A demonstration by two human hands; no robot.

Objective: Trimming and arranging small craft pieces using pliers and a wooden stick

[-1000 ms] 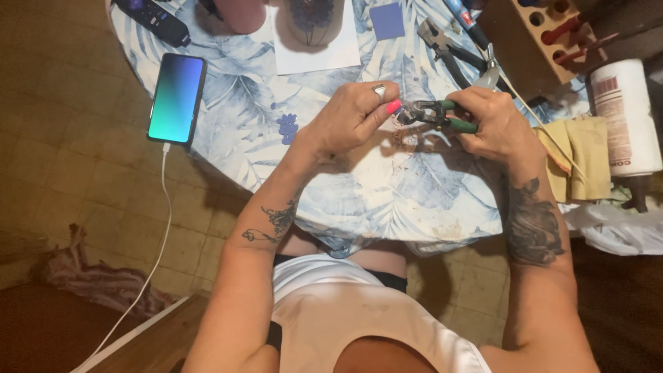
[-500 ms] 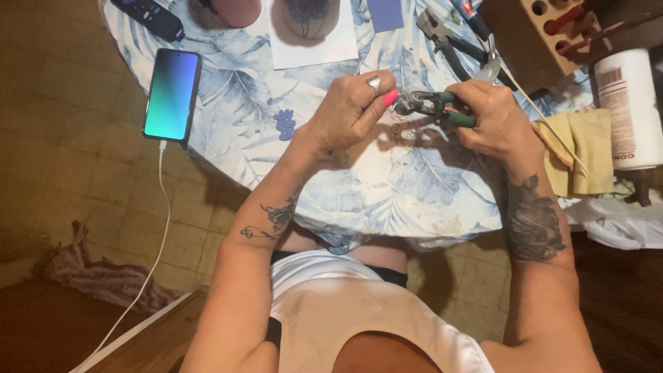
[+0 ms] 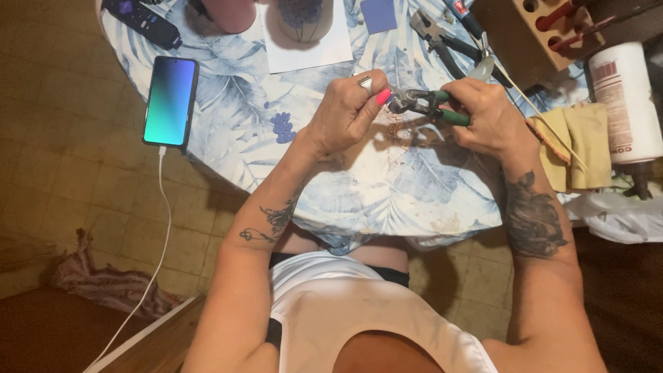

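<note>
A smartphone (image 3: 170, 101) with a lit blue-green screen lies at the left edge of the round table (image 3: 359, 193), which is covered by a leaf-print cloth; a white charging cable (image 3: 160, 228) runs from the phone down toward the floor. Near it, on the cloth, sits a small cluster of blue pieces (image 3: 281, 127). The left hand (image 3: 345, 114), its tattooed forearm angled up from the lower left, hovers over the middle of the table with the wrist bent, the fingers curled and the thumb and forefinger pinched together at the metal head of the nippers; whether a small piece sits between the fingertips cannot be told. The green-handled nippers (image 3: 427, 105) lie level above the cloth, between the two hands. The right hand (image 3: 487, 114) is closed around the green handles, its tattooed forearm coming straight up from below. Further right, a folded yellow cloth (image 3: 580, 145) lies beside a white bottle (image 3: 621, 103) at the table's edge.
</note>
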